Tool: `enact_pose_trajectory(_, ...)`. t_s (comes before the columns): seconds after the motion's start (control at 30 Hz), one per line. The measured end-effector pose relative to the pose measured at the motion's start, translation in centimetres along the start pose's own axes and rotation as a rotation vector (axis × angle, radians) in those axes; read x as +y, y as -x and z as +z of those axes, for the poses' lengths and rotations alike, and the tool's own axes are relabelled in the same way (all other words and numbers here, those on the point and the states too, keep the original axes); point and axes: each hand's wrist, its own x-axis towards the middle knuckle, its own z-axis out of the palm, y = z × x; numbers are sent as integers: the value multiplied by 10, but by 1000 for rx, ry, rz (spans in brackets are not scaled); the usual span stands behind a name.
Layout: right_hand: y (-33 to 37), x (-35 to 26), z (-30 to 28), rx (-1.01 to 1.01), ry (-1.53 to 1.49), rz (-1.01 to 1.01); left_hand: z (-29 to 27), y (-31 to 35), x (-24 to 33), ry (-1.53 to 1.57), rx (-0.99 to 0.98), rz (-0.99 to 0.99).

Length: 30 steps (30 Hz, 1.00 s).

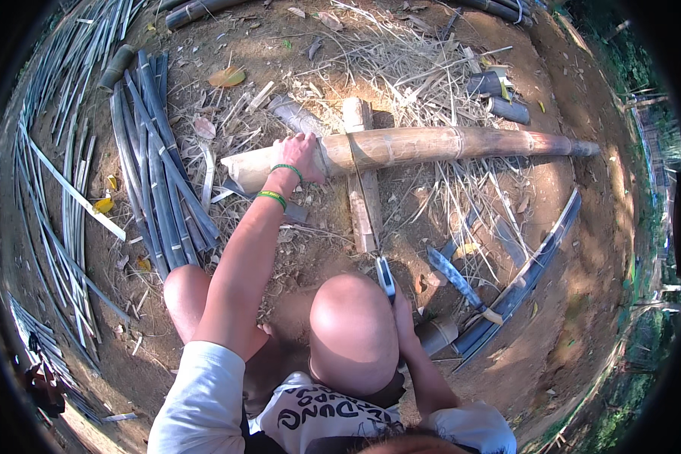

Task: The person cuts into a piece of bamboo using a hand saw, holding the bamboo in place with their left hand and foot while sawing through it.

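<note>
A thick tan bamboo pole [416,145] lies crosswise in front of me, resting over a short wooden block [364,208]. My left hand [298,157] grips the pole near its left end, fingers wrapped over the top. Beside my right knee, my right hand [403,321] is closed on the handle of a hand saw [385,277]; the knee hides part of the fingers. The saw's thin blade reaches away from me and lies across the pole, just right of my left hand. How deep the blade sits in the bamboo, I cannot tell.
A machete [458,280] with a wooden handle lies at right beside a long split bamboo piece [518,291]. Dark bamboo strips [159,174] are piled at left, with thinner slats [68,151] beyond. Short bamboo offcuts [508,110] and shavings litter the dirt behind the pole.
</note>
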Motion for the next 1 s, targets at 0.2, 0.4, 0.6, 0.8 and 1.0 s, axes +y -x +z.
enact_pose_trajectory(0.2,-166,-79,32,28,85,-47,-4,-14,11,37,-52,12)
enact_pose_trajectory(0.4,0,-3,-5,11,72,31,-6,2,2,-14,41,-17)
enact_pose_trajectory(0.6,-117,-81,12,65,155,-30,4,11,21,-15,80,3)
enact_pose_trajectory(0.8,-43,-56,14,5,104,24,9,26,-7,-44,134,-3)
enact_pose_trajectory(1.0,-43,-40,11,21,105,32,23,22,9,-66,183,5)
